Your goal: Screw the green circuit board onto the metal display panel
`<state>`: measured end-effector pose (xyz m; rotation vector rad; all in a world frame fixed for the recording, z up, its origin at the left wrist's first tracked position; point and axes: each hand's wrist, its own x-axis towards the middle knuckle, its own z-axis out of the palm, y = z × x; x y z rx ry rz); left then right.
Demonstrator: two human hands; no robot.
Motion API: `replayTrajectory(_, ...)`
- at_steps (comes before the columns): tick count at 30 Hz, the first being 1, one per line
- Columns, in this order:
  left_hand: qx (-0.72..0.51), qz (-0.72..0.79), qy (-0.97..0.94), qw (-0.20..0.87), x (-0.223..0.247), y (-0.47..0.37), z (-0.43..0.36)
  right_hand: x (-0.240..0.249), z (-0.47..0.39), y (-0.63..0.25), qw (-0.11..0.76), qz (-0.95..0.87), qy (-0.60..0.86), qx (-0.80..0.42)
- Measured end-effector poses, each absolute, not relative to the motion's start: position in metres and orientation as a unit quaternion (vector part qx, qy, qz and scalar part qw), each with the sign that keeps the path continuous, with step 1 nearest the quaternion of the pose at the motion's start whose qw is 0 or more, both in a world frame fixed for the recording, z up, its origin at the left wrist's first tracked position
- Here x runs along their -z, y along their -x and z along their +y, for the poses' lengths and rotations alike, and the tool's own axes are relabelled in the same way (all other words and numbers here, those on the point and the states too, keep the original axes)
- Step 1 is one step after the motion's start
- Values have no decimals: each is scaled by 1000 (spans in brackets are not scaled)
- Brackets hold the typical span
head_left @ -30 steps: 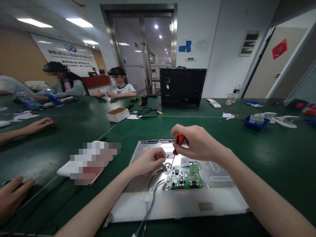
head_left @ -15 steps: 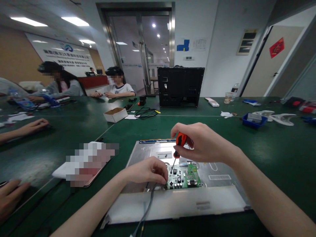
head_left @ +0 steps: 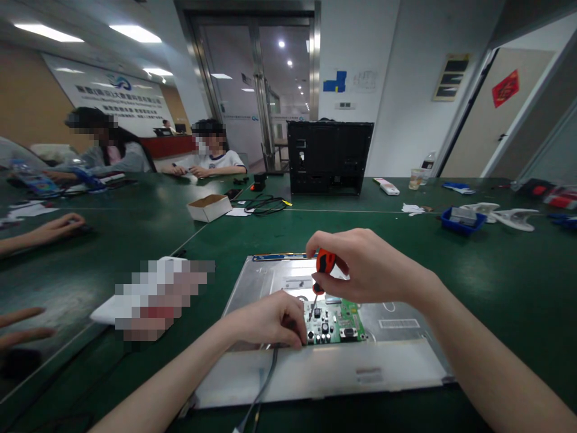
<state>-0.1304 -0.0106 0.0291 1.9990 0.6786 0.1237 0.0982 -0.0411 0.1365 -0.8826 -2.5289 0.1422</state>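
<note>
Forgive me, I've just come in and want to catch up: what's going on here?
A person's right hand holds an orange-and-black screwdriver, its shaft slanting down to a green circuit board. Their left hand is at the board's left edge, fingers curled, near a grey cable. The board is on a flat metal panel lying on a green table. Whether the tip sits in a screw is too small to tell.
</note>
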Motion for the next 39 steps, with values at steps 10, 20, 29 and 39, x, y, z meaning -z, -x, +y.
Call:
replayTrajectory(10, -51, 309, -807, 500, -25, 130, -12, -133, -41, -94, 212, -927, 304, -52)
replayTrajectory(20, -50, 301, -800, 517, -21, 132, -8, -129, -48, -83, 179, -939, 285, -73)
replayTrajectory(29, -46, 315, -796, 515, -18, 132, -8, -128, -49, -82, 164, -941, 290, -64)
replayTrajectory(39, -22, 326, -806, 493, -30, 128, -11, -127, -48, -81, 154, -942, 291, -63)
